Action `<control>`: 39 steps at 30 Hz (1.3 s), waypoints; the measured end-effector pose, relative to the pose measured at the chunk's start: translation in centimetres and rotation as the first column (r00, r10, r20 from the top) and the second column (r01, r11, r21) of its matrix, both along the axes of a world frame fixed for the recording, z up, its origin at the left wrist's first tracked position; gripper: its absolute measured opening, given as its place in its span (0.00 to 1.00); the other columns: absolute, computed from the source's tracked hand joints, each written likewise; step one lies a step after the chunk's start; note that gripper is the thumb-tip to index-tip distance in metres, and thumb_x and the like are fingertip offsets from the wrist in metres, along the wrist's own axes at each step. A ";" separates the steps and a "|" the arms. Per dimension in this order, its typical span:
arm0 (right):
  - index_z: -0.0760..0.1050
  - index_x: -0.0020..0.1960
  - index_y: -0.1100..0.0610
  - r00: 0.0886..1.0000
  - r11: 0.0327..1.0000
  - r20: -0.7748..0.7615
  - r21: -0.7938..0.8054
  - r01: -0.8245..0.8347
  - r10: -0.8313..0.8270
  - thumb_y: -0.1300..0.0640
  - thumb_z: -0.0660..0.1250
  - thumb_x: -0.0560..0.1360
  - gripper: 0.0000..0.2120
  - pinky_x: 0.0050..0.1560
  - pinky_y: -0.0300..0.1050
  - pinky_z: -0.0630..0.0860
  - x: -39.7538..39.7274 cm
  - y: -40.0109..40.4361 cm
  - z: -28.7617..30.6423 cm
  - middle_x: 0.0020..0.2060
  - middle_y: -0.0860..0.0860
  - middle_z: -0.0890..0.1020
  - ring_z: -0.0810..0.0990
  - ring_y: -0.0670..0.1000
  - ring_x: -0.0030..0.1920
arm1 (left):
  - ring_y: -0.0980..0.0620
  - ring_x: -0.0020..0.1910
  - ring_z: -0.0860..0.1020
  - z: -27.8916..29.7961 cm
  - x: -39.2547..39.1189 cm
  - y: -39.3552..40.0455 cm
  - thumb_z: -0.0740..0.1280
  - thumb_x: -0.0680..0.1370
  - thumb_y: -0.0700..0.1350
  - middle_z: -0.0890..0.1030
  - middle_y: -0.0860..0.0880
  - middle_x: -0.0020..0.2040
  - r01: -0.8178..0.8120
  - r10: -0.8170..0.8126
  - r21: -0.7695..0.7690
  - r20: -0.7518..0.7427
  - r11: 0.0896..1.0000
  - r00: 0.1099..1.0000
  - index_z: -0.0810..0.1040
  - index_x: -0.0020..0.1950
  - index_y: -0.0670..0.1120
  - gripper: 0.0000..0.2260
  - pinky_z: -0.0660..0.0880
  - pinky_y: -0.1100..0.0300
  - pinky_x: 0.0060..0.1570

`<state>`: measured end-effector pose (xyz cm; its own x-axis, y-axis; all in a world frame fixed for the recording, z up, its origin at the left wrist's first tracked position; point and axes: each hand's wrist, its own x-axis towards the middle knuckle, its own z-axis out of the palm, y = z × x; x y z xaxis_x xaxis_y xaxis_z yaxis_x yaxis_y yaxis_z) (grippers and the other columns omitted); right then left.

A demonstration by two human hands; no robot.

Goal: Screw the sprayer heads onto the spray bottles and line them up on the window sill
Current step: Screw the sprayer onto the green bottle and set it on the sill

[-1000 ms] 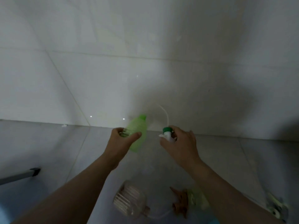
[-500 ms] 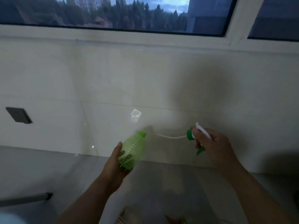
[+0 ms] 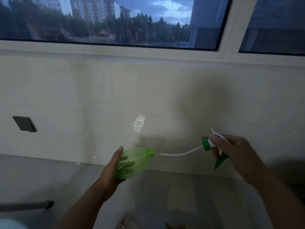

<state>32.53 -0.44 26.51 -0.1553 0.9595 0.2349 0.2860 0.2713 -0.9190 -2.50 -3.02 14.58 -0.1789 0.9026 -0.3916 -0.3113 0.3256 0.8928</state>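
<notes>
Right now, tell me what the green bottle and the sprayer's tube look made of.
Green bottle: seemingly thin translucent plastic, ribbed; the fingers show through its wall. Dip tube: probably flexible white plastic, matte, since it hangs in a curve from the sprayer head.

The left hand [image 3: 110, 169] is covering the base of the green bottle [image 3: 132, 161], its fingers showing only dimly through the plastic. The right hand [image 3: 234, 151] is hiding most of the sprayer head [image 3: 209, 144]. At the bottom edge, a clear ribbed object [image 3: 123, 225] and something brownish [image 3: 171, 226] are being cut off, too little showing to identify.
</notes>
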 end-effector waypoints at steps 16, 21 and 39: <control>0.86 0.52 0.54 0.991 0.981 -0.093 -0.163 -0.108 0.094 0.47 0.79 0.61 0.22 0.35 0.37 0.77 -3.4 -0.5 -3.0 0.33 0.48 0.85 0.81 0.45 0.34 | 0.48 0.50 0.87 3.0 4.6 0.3 0.67 0.72 0.71 0.88 0.49 0.51 0.228 -0.223 0.036 -0.109 0.973 0.969 0.82 0.59 0.51 0.28 0.82 0.53 0.47; 0.86 0.51 0.57 0.980 0.972 -0.127 -0.160 -0.170 0.150 0.57 0.81 0.63 0.16 0.40 0.35 0.78 -4.2 -0.4 -4.1 0.39 0.50 0.87 0.84 0.44 0.39 | 0.52 0.42 0.87 4.3 5.2 0.4 0.66 0.71 0.72 0.88 0.51 0.47 0.243 -0.237 0.040 -0.111 0.969 0.965 0.83 0.58 0.52 0.28 0.81 0.58 0.38; 0.88 0.44 0.50 0.973 0.986 -0.224 -0.139 -0.090 0.057 0.44 0.79 0.60 0.15 0.39 0.31 0.77 -3.5 -0.7 -2.6 0.38 0.50 0.88 0.86 0.43 0.39 | 0.47 0.49 0.85 7.2 7.3 0.9 0.68 0.71 0.71 0.85 0.47 0.55 0.330 -0.315 0.231 -0.102 0.915 0.944 0.81 0.62 0.51 0.30 0.78 0.55 0.42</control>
<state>29.01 -1.09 23.87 -0.1871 0.9739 0.1283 0.0582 0.1413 -0.9882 4.84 -2.12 21.74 0.1211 0.9809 -0.1522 -0.1680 0.1713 0.9708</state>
